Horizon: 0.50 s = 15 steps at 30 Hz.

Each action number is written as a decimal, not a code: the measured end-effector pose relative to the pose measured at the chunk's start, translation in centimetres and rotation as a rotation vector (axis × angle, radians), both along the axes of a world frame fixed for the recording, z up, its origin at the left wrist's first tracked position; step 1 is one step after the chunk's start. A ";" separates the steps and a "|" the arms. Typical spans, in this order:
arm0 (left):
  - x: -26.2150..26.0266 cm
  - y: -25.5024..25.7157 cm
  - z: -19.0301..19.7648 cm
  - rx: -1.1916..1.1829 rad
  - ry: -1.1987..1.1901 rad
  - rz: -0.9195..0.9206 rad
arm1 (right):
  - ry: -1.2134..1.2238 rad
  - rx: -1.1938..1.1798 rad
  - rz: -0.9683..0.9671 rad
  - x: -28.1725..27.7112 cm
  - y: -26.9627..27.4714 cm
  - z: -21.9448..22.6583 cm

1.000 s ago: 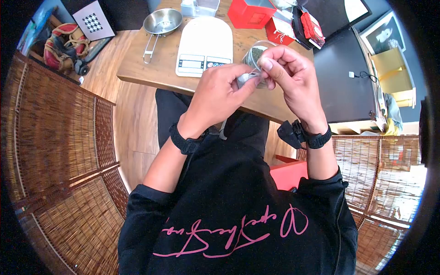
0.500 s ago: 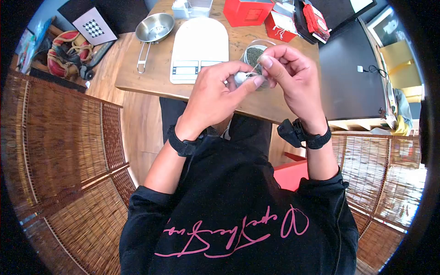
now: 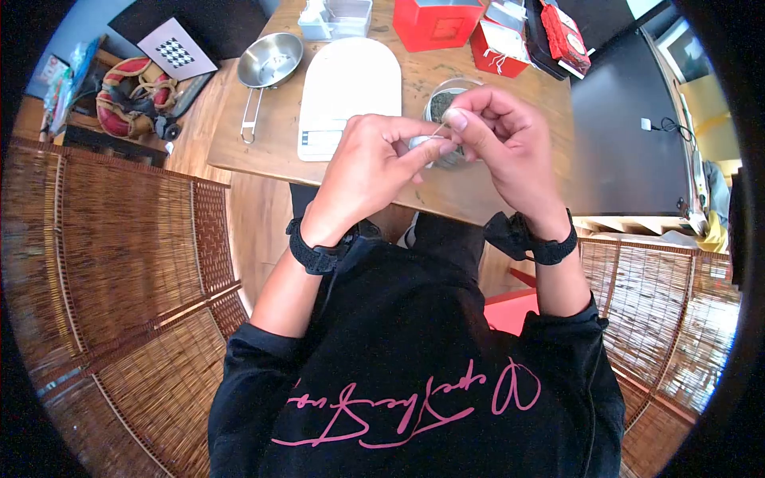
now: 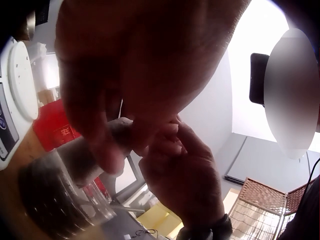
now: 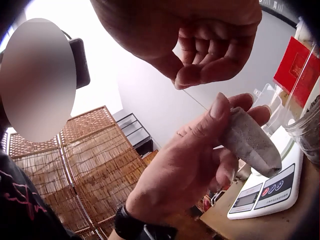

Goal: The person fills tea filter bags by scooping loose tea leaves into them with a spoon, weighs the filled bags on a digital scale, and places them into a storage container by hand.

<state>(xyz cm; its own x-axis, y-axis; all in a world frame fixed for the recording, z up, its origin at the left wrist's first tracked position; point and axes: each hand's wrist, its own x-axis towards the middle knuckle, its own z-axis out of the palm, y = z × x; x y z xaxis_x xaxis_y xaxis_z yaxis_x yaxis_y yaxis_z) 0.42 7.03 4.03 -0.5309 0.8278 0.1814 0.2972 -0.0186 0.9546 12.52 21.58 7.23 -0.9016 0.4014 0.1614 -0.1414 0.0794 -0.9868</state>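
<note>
A small whitish-grey pouch with dark contents (image 5: 250, 142) is pinched at its gathered top between the thumb and fingers of the left hand (image 3: 362, 171). Thumb and forefinger of the right hand (image 3: 510, 151) pinch a thin string (image 5: 195, 98) that runs taut to the pouch's top. Both hands are raised above the table's near edge. Just beyond them stands a clear jar (image 3: 440, 103) of dark green leaves, partly hidden by the right hand. A white kitchen scale (image 3: 351, 88) lies beyond the left hand.
On the wooden table (image 3: 271, 151) are a metal strainer pan (image 3: 270, 60) at left, a clear plastic box (image 3: 339, 17), and red boxes (image 3: 437, 25) at the back. A black surface (image 3: 629, 135) adjoins on the right.
In the head view the table and its things have shifted a little lower and to the right. Both hands keep their pinch, with small finger movements around the string.
</note>
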 end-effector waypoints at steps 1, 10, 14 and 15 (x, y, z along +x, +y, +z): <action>-0.1 0.0 0.2 -0.019 -0.019 0.003 | 0.005 -0.004 -0.001 0.1 0.2 0.2; -3.8 0.7 0.2 0.056 0.138 0.204 | -0.012 0.008 -0.109 1.4 0.5 0.5; -8.5 1.4 -1.2 0.020 0.179 0.356 | 0.067 0.086 -0.255 4.4 0.9 1.1; -9.5 1.7 -1.7 -0.022 0.213 0.370 | 0.048 0.114 -0.283 5.5 1.1 1.1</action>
<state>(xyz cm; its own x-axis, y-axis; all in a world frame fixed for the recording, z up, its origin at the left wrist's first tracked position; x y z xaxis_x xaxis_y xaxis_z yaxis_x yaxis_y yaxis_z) -9.09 8.70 2.34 -0.7456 0.5932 0.3037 0.4704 0.1457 0.8703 18.00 22.69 8.33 -0.7469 0.6123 0.2595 -0.1437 0.2324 -0.9619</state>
